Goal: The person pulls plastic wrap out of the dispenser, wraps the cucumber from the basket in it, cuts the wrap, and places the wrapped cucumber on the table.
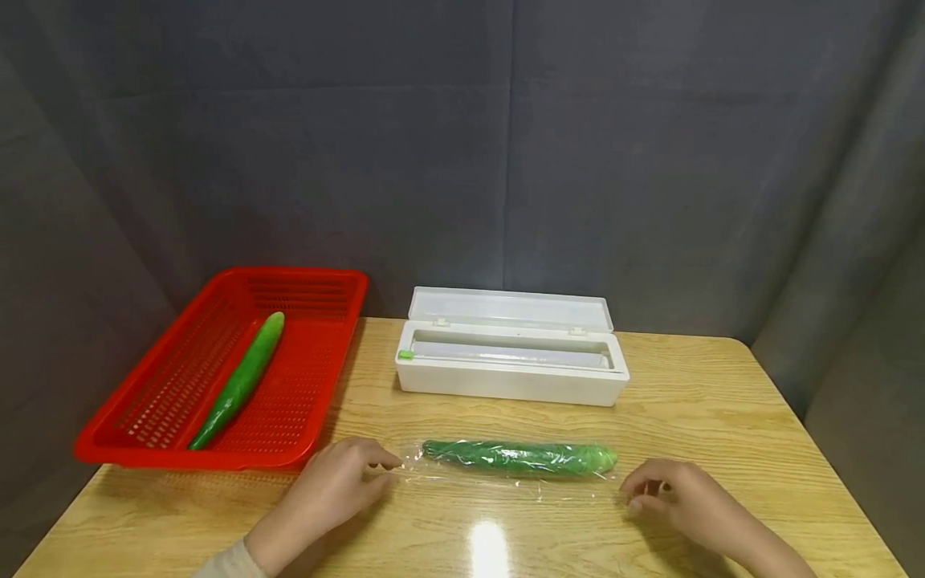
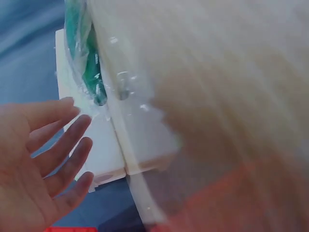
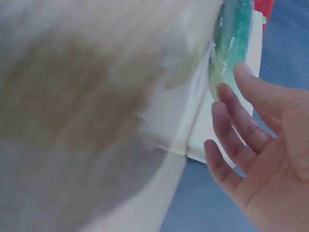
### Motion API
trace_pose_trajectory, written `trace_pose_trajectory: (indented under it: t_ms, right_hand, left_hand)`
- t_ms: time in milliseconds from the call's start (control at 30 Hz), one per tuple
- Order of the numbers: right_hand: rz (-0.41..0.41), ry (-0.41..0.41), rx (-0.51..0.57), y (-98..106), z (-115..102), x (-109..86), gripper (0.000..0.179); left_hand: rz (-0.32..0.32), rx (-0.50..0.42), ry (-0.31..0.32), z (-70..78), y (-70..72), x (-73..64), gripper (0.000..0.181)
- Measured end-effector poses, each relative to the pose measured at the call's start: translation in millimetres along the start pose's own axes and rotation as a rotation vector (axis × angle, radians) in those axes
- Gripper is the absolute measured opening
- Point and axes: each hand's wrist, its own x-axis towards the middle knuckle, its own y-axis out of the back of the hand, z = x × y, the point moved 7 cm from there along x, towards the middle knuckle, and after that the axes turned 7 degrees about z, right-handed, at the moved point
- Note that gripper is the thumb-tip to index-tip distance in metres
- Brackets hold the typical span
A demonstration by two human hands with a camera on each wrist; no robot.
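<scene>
A green cucumber (image 1: 520,457) wrapped in clear plastic film (image 1: 538,486) lies crosswise near the middle of the wooden table. My left hand (image 1: 343,482) is at its left end, fingertips right by the loose edge of the film. In the left wrist view, the fingers of that hand (image 2: 43,154) are spread and loosely bent. Just off the cucumber's paler right end is my right hand (image 1: 682,502), fingers relaxed and slightly bent. The right wrist view shows a gap between the thumb (image 3: 258,89) and the fingers, with nothing held there.
Behind the cucumber stands a white film dispenser box (image 1: 513,385), its lid (image 1: 509,309) raised, with a roll (image 1: 509,355) inside and a green slider (image 1: 405,354). At the left, a red basket (image 1: 318,401) holds an unwrapped cucumber (image 1: 242,381). Grey curtains (image 1: 462,160) surround the table (image 1: 694,393).
</scene>
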Motion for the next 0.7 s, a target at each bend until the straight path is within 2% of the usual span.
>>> trace_pose_trajectory:
  t_ms: [167,267,467,700]
  right_hand:
    - [0.17,0.127,-0.079,16.5,-14.5,9.1,0.02]
    - [0.223,0.183,-0.085,18.2,-21.6,17.9,0.026]
    - [0.186,0.249,-0.045,7.2,-28.9,33.4,0.029]
    - [0.146,0.181,-0.067,-0.8,-24.7,42.0,0.03]
  left_hand:
    - [0.027,-0.009,-0.036,9.8,1.1,13.4,0.021]
    - [0.016,-0.032,-0.088,17.7,-4.5,23.9,0.02]
    - [-0.064,-0.055,-0.134,26.2,-23.2,42.3,0.024]
    - [-0.124,-0.042,-0.169,28.9,-39.0,53.1,0.027]
